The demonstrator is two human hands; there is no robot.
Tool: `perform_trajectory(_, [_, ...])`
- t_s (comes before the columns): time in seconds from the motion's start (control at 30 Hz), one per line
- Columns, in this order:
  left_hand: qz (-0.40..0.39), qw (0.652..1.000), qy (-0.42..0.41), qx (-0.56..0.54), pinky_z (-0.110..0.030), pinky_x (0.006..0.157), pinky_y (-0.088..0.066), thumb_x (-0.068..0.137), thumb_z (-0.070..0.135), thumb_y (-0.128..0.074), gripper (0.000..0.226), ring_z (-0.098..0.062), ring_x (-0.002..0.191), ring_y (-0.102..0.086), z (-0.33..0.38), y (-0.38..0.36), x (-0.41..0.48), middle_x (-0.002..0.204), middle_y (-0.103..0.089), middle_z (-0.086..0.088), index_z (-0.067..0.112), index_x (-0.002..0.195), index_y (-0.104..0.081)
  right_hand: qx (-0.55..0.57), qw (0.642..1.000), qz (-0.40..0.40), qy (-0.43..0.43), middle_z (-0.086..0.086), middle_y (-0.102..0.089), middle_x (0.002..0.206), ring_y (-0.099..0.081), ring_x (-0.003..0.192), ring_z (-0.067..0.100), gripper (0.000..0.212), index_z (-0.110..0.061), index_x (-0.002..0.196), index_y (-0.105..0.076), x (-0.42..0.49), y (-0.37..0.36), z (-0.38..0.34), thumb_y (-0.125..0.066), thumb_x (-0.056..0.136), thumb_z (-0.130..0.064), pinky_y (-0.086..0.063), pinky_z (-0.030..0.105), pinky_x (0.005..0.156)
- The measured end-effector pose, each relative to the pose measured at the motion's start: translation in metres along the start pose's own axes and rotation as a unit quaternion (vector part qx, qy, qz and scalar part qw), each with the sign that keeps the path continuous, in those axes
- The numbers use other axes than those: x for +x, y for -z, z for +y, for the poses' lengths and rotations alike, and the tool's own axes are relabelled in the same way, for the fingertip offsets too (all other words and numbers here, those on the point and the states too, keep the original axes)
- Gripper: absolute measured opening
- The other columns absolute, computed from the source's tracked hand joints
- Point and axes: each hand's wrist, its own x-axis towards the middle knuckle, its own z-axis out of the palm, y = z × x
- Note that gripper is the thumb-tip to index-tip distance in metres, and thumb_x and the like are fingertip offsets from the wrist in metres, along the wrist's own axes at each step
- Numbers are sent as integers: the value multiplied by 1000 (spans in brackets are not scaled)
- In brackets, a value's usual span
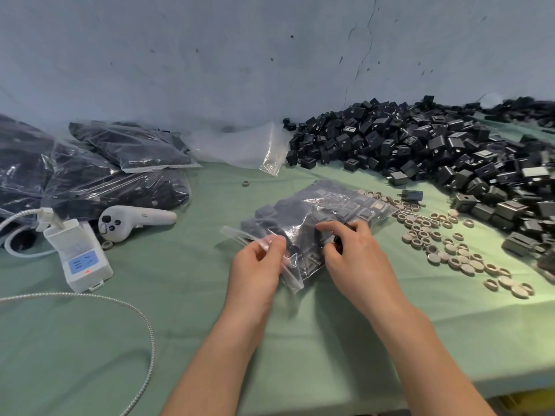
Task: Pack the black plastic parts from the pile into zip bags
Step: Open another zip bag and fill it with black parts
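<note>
Two hands work at one clear zip bag lying on the green table. Its long axis runs diagonally: the closed bottom points away to the right, and the open zip mouth points back to the left, nearest the person. The bag is transparent, crinkled and glossy, bulging with black square-bodied parts packed in rough rows.

The left hand pinches the zip edge at the mouth between thumb and fingers. The right hand, fingers curled, grips a black part at the same mouth, just right of the left hand.

Right of the bag and beyond it, the pile of black plastic parts spreads along the wall. Between bag and pile lie scattered pale rings. Far left of the bag, several filled bags of dark parts are stacked. Behind the bag an empty clear bag lies flat. Left of the bag rest a white controller, a white power strip and a braided cable.
</note>
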Motion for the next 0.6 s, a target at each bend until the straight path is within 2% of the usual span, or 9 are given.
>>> perform_trajectory(0.1, [4,1000,-5,-13,-55,99,-47,96,26,-63,30,-21,82,-60,0,1,1,96,-70,-29,-3,92,-70,-8,1000,7,8,-3,-41,119,-58,90,21,36,-45,127,-55,0,1,2,-43,97,-28,-48,36,72])
perform_trajectory(0.17, [10,1000,-5,-23,-59,99,-45,96,28,-64,35,-22,82,-57,-1,2,2,99,-68,-33,-8,94,-68,-13,1000,10,20,-4,-41,122,-58,91,21,37,-46,127,-55,0,2,1,-44,97,-27,-50,37,73])
perform_trajectory(0.23, [18,999,-5,-30,-60,98,-45,96,24,-64,32,-23,82,-57,-3,1,2,91,-70,-28,-8,94,-67,-20,999,9,32,-4,-41,124,-60,93,22,39,-46,129,-55,-1,1,0,-45,97,-27,-52,39,75])
perform_trajectory(0.3, [32,999,-3,-29,-57,97,-48,96,19,-63,21,-22,82,-61,-4,0,4,91,-73,-21,-1,93,-71,-35,999,2,38,-3,-42,127,-61,95,24,40,-46,131,-54,-1,0,-1,-47,96,-27,-53,40,76])
perform_trajectory(0.37, [39,999,0,-20,-47,93,-53,97,17,-62,14,-15,84,-69,-5,0,5,88,-77,-6,13,90,-73,-48,998,-1,40,-2,-42,129,-62,97,27,41,-46,132,-54,-2,-1,-2,-47,96,-28,-53,39,76])
perform_trajectory(0.43, [32,999,5,-20,-37,89,-56,97,14,-60,15,-11,84,-73,-4,0,7,85,-77,2,17,89,-72,-53,998,5,42,-3,-42,129,-62,98,26,39,-46,132,-54,-2,-2,-2,-49,96,-29,-52,38,75])
perform_trajectory(0.53, [34,999,8,-21,-34,87,-57,97,13,-59,15,-16,88,-73,-4,1,6,85,-77,1,17,90,-72,-53,997,12,47,-4,-42,128,-62,96,24,38,-46,130,-55,-1,-2,-2,-50,96,-29,-52,38,73])
perform_trajectory(0.6, [41,999,6,-24,-44,91,-57,98,15,-59,14,-27,93,-72,-3,0,5,91,-77,-6,15,92,-72,-56,997,15,45,-3,-42,127,-62,93,24,39,-45,131,-54,-1,-3,-1,-48,96,-28,-51,37,70])
